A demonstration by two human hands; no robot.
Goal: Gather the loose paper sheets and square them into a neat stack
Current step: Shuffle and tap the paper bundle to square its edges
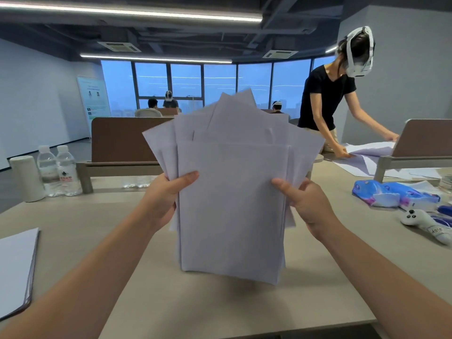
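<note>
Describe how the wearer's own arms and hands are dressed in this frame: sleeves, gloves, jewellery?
Both forearms are bare to the frame's bottom edge, with no sleeve in view. The left hand and right hand wear no gloves; no watch, bracelet or ring shows on the visible wrists and fingers.

Matt white paper sheets (232, 192), smooth and uncreased, above a matt beige desk (220, 309) with a smooth laminate look. At 9 o'clock, two clear glossy plastic bottles (58, 171) beside a matt white cylinder (26, 178). At 3 o'clock, glossy plastic tissue packs (393, 195) and a smooth white plastic controller (426, 225).
</note>
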